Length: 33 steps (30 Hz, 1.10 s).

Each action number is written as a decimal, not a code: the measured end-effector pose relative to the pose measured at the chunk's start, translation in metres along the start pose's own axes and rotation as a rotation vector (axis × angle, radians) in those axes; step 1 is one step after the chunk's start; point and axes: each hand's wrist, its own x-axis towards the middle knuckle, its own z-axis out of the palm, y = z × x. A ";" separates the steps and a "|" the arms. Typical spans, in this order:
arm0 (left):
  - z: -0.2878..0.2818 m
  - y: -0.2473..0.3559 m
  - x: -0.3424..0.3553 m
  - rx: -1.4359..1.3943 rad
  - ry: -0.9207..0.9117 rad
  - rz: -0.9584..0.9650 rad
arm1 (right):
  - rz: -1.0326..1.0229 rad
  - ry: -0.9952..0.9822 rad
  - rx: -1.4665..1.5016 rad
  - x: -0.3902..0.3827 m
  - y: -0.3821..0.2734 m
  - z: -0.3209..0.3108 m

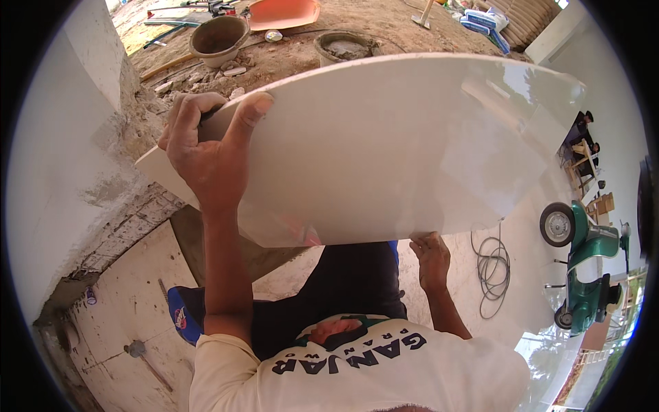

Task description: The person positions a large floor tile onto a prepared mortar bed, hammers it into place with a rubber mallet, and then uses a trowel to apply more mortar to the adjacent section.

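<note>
A large glossy off-white tile is held up in front of me, tilted, and it hides much of the ground behind it. My left hand grips its upper edge near the left end, with the thumb on the face and the fingers curled over the rim. At the lower edge, right of the middle, my right hand has its fingers bent against the tile. A dark grey patch of what looks like mortar shows on the floor below the tile's left part.
Beyond the tile are a dark bucket, a tub of wet grey mix and an orange basin. A mallet lies at lower left. To the right are a coiled cable and a green scooter. A wall stands left.
</note>
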 end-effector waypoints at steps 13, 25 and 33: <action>-0.030 0.077 -0.025 -0.099 0.005 0.039 | -0.968 0.594 -0.587 0.044 -0.143 -0.084; -0.105 0.007 -0.094 0.499 0.560 0.088 | -0.894 0.643 -0.238 0.034 -0.128 -0.035; -0.112 -0.043 -0.189 0.045 0.351 -0.462 | -0.888 0.512 -0.230 0.054 -0.143 -0.034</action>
